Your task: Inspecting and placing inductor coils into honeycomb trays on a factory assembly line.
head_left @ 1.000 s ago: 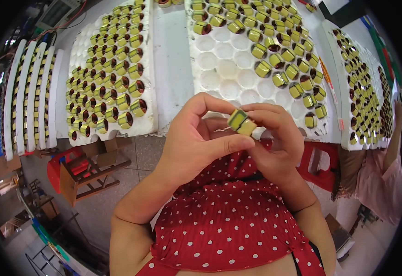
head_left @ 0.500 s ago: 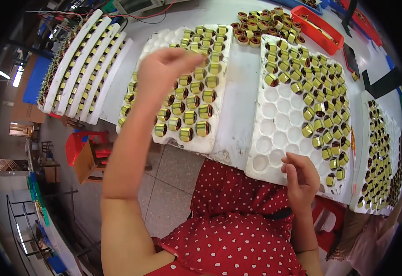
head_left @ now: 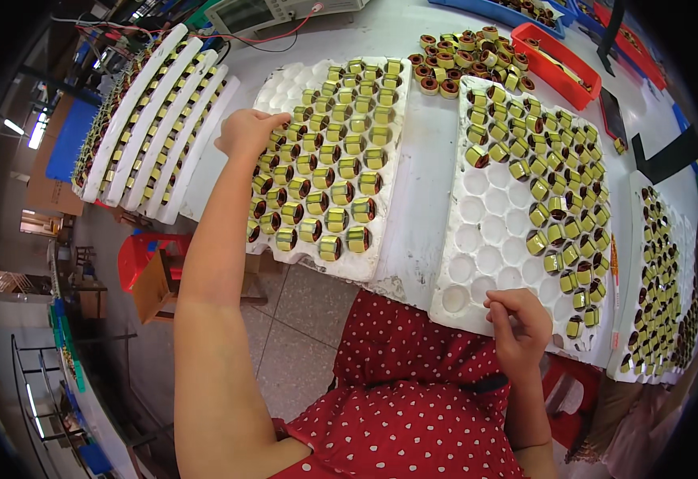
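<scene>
My left hand [head_left: 249,132] reaches to the left edge of a white foam tray [head_left: 281,93] filled with rows of yellow-taped toroid coils [head_left: 314,203]. Its fingers are pinched together beside one of the coils, and what lies between the fingertips is hidden. Over the near edge of a second white foam tray [head_left: 470,211], my right hand [head_left: 522,327] is held with curled fingers and the thumb close to the forefinger. I cannot make out anything between them. That tray has bare round pockets at its left and yellow-taped coils [head_left: 571,203] along its top and right.
Stacked foam trays of coils [head_left: 143,132] lean at the far left. Loose coils [head_left: 467,60] are heaped at the back, beside a red bin [head_left: 556,65]. Another coil tray [head_left: 657,279] lies at the right. A bench instrument [head_left: 253,14] with a red lead stands behind.
My left hand has moved left, from above the middle of the left tray to its left edge. My right hand stays over the right tray's near edge. The view has shifted slightly.
</scene>
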The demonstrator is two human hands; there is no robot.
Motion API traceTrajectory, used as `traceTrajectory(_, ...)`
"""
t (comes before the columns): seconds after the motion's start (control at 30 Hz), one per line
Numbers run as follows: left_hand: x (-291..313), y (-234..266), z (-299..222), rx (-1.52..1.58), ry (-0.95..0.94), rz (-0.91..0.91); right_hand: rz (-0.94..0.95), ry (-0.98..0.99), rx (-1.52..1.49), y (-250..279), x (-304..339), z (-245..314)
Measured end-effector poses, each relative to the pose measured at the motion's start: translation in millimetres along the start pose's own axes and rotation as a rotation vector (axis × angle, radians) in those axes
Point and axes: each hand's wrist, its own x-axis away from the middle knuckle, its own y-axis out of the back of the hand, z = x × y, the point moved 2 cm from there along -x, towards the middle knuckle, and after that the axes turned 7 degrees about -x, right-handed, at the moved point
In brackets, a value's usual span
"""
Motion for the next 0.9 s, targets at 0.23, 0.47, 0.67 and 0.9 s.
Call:
traceTrajectory(0.23,-7,-10,22,-0.075,-0.064,-0.093,0.007,0.026,0.027,-9,3,6)
traceTrajectory(0.47,-4,12,18,0.105,-0.079,-0.048,0.014,-0.094,-0.089,-1,10,-1)
traceTrajectory(0.67,-24,-10,74,0.148,0.182,-0.098,0.035,-0.138,-0.144,-2,9,2)
traceTrajectory(0.9,-12,-8,61,0.26,0.079,0.254,0.024,-0.16,-0.165,1,11,1)
